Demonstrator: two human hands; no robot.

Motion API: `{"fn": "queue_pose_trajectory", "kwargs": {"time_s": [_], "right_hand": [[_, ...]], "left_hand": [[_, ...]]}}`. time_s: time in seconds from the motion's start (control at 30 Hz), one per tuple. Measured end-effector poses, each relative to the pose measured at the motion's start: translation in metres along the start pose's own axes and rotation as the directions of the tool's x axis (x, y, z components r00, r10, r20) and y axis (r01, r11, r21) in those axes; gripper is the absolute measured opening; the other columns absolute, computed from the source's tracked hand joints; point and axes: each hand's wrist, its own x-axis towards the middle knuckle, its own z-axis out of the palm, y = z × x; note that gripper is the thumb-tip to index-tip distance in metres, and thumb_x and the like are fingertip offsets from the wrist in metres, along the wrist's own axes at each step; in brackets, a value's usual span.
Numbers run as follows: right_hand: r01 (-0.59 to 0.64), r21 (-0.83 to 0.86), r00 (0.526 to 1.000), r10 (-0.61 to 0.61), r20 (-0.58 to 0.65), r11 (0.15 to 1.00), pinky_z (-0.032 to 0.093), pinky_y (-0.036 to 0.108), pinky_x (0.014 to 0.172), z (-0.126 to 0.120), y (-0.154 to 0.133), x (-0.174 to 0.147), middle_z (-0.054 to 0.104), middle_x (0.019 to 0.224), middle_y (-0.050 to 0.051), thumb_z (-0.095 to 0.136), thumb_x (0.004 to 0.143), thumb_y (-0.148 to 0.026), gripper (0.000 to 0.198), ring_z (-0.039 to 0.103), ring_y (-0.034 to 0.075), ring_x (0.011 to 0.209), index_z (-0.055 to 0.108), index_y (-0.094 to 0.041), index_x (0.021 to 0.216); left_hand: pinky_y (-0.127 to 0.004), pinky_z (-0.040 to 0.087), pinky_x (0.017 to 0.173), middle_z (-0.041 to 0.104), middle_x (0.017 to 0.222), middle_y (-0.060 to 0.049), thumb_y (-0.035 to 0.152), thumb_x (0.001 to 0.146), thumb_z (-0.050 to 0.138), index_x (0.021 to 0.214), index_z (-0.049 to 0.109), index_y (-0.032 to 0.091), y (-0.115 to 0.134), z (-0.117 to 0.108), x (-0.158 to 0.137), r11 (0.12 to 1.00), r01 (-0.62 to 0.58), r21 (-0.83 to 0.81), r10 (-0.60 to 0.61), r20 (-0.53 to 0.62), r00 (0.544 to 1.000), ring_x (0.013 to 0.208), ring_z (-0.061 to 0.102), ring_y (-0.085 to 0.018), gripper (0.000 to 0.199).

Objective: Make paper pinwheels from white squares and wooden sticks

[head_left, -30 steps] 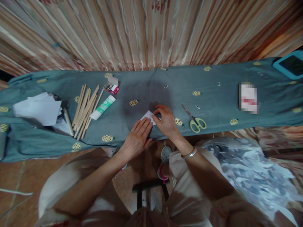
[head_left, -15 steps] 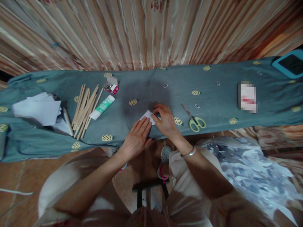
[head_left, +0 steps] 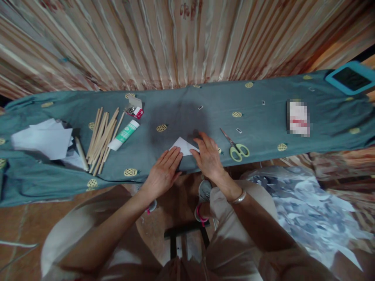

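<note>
A small white sheet of paper (head_left: 183, 146), folded to a triangle with its point away from me, lies near the front edge of the cloth-covered table. My left hand (head_left: 164, 169) rests flat, fingertips on the paper's left part. At the paper's right corner is the thumb of my right hand (head_left: 209, 156); its fingers are spread from the thumb and hold nothing. Right of that hand lie scissors (head_left: 236, 148) with green handles. To the left are a white and green glue tube (head_left: 124, 135) and an opened small box of metal pins or tacks (head_left: 135, 108).
Several wooden sticks (head_left: 102, 140) and a stack of white paper (head_left: 43, 138) lie at the left. A blurred white and red box (head_left: 298, 117) and a blue-framed tablet (head_left: 351, 78) stand at the right. A clear bag of paper scraps (head_left: 313, 210) is below the table.
My right hand has shifted right and its thumb and fingers have parted, showing more of the folded paper. My left hand stays on the paper's left side. The view has turned slightly.
</note>
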Motion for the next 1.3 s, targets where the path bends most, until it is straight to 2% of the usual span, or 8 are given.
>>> {"fn": "queue_pose_trajectory", "kwargs": {"time_s": [0.37, 0.7, 0.8, 0.9, 1.0, 1.1, 1.17, 1.3], "right_hand": [[-0.010, 0.059, 0.999, 0.007, 0.051, 0.998, 0.042, 0.053, 0.107, -0.010, 0.013, -0.007, 0.048, 0.144, 0.021, 0.041, 0.096, -0.021, 0.033, 0.048, 0.033, 0.131, 0.058, -0.012, 0.123], [0.006, 0.140, 0.999, -0.011, 0.036, 0.990, 0.041, 0.053, 0.109, -0.011, 0.020, -0.009, 0.048, 0.144, 0.018, 0.031, 0.089, -0.006, 0.045, 0.046, 0.028, 0.133, 0.058, -0.013, 0.124], [0.010, 0.147, 0.999, -0.015, 0.029, 0.989, 0.043, 0.052, 0.108, -0.011, 0.022, -0.008, 0.050, 0.142, 0.019, 0.033, 0.088, -0.005, 0.044, 0.048, 0.028, 0.131, 0.059, -0.013, 0.123], [0.021, 0.137, 0.999, -0.024, 0.021, 0.990, 0.044, 0.053, 0.105, -0.011, 0.020, -0.005, 0.051, 0.140, 0.019, 0.034, 0.089, -0.007, 0.041, 0.049, 0.029, 0.129, 0.059, -0.013, 0.121], [0.021, 0.095, 1.000, -0.022, 0.011, 0.995, 0.045, 0.053, 0.103, -0.009, 0.017, -0.003, 0.052, 0.140, 0.019, 0.035, 0.088, -0.007, 0.041, 0.049, 0.030, 0.129, 0.059, -0.013, 0.120], [0.014, 0.070, 1.000, -0.016, 0.023, 0.997, 0.044, 0.052, 0.103, -0.008, 0.016, -0.001, 0.052, 0.141, 0.019, 0.035, 0.087, -0.005, 0.042, 0.049, 0.030, 0.129, 0.060, -0.012, 0.120], [0.016, 0.070, 0.999, -0.019, 0.042, 0.997, 0.044, 0.051, 0.103, -0.009, 0.016, -0.001, 0.051, 0.141, 0.021, 0.035, 0.087, -0.005, 0.042, 0.049, 0.031, 0.129, 0.060, -0.010, 0.119], [0.015, 0.102, 0.999, -0.019, 0.040, 0.995, 0.043, 0.050, 0.105, -0.011, 0.016, -0.001, 0.052, 0.140, 0.022, 0.034, 0.090, -0.008, 0.040, 0.050, 0.030, 0.128, 0.061, -0.009, 0.119]], "left_hand": [[-0.050, 0.040, 0.112, 0.052, 0.144, -0.019, 0.031, 0.097, 0.048, 0.138, 0.049, 0.007, -0.017, -0.020, -0.028, 0.998, 0.057, 0.020, -0.057, -0.010, 0.998, 0.136, 0.048, -0.029, 0.048], [-0.050, 0.042, 0.110, 0.059, 0.137, -0.019, 0.034, 0.097, 0.047, 0.129, 0.058, 0.009, -0.020, -0.028, -0.037, 0.997, 0.073, 0.035, -0.071, -0.044, 0.996, 0.130, 0.054, -0.029, 0.041], [-0.051, 0.044, 0.108, 0.061, 0.134, -0.016, 0.036, 0.097, 0.046, 0.127, 0.059, 0.014, -0.022, -0.032, -0.034, 0.994, 0.109, -0.003, -0.109, -0.047, 0.993, 0.126, 0.057, -0.029, 0.039], [-0.050, 0.044, 0.108, 0.059, 0.137, -0.016, 0.035, 0.098, 0.044, 0.136, 0.051, 0.016, -0.020, -0.035, -0.024, 0.988, 0.152, -0.036, -0.154, -0.082, 0.985, 0.129, 0.054, -0.028, 0.043], [-0.052, 0.037, 0.113, 0.048, 0.148, -0.019, 0.031, 0.098, 0.043, 0.144, 0.041, 0.013, -0.013, -0.031, -0.013, 0.995, 0.100, -0.016, -0.101, -0.073, 0.992, 0.141, 0.040, -0.029, 0.049], [-0.052, 0.037, 0.113, 0.043, 0.151, -0.020, 0.032, 0.098, 0.045, 0.144, 0.040, 0.011, -0.008, -0.021, -0.004, 0.998, 0.057, -0.027, -0.057, -0.031, 0.998, 0.144, 0.035, -0.031, 0.051], [-0.051, 0.039, 0.111, 0.046, 0.149, -0.020, 0.032, 0.098, 0.045, 0.142, 0.043, 0.010, -0.010, -0.014, 0.001, 0.995, 0.081, -0.064, -0.085, -0.054, 0.995, 0.143, 0.037, -0.031, 0.049], [-0.050, 0.045, 0.106, 0.052, 0.143, -0.017, 0.031, 0.097, 0.046, 0.139, 0.047, 0.014, -0.022, -0.006, 0.015, 0.968, 0.205, -0.146, -0.225, -0.135, 0.965, 0.131, 0.050, -0.029, 0.045]]}}
